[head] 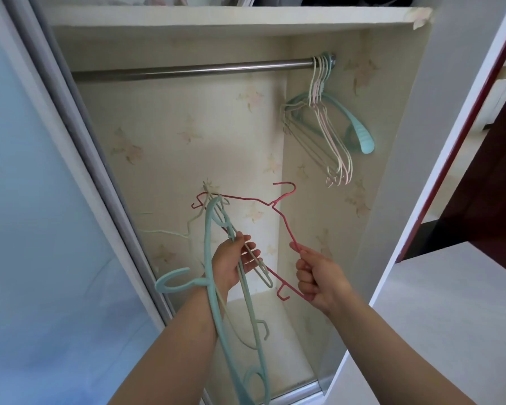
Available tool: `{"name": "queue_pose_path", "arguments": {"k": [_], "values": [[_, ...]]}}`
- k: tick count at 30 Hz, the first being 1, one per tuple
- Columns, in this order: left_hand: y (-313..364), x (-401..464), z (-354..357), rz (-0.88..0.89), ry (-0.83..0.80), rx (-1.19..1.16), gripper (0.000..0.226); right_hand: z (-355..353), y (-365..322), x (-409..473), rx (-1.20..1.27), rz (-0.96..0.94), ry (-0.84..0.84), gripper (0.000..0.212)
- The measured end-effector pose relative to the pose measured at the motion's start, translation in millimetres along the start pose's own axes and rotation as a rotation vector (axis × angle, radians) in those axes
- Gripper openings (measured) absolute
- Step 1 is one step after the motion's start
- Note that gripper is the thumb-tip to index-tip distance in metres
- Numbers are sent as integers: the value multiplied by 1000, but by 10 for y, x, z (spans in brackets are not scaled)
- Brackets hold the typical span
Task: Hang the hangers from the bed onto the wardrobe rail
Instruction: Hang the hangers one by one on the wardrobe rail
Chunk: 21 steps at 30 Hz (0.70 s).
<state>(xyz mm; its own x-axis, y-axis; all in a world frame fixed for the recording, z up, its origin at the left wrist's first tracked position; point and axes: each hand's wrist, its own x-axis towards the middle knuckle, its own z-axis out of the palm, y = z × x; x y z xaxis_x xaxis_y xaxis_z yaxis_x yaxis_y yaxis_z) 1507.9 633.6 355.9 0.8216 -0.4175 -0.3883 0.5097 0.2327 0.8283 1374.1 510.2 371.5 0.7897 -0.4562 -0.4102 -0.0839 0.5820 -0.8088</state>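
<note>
I face an open wardrobe with a metal rail (187, 70) across its top. Several pastel hangers (324, 124) hang bunched at the rail's right end. My left hand (234, 263) grips a bundle of teal and cream hangers (214, 287), some of them draped along my forearm. My right hand (319, 277) pinches the lower corner of a red wire hanger (278, 213). Its hook points up and right, well below the rail, and its far end is tangled with the bundle.
A sliding door with a metal frame (100, 171) stands at the left. The white right side panel (421, 171) and an open door edge (465, 127) bound the wardrobe. A shelf (216, 17) runs above the rail. The rail's left and middle carry nothing.
</note>
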Motion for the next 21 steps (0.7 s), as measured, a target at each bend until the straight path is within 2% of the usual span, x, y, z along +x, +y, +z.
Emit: {"name": "queue_pose_path", "arguments": {"k": [2,5,8,12,15,18,21], "values": [[23,23,-15,30,-32,89,17,32,23,-50,-41,-48,-2,30],[28,45,-51,46,-60,175,24,109,13,-134,-152,-170,-13,29],[20,41,-67,46,-66,240,16,179,-50,-170,-271,-286,18,32],[53,37,-60,19,-20,175,16,206,-141,-192,-438,-356,103,33],[56,85,-168,38,23,168,25,164,-181,-212,-395,-371,152,33],[86,154,-315,40,23,150,15,69,-240,-232,-323,-389,206,33],[124,173,-383,31,-6,114,14,41,-250,-246,-410,-420,220,34]]}}
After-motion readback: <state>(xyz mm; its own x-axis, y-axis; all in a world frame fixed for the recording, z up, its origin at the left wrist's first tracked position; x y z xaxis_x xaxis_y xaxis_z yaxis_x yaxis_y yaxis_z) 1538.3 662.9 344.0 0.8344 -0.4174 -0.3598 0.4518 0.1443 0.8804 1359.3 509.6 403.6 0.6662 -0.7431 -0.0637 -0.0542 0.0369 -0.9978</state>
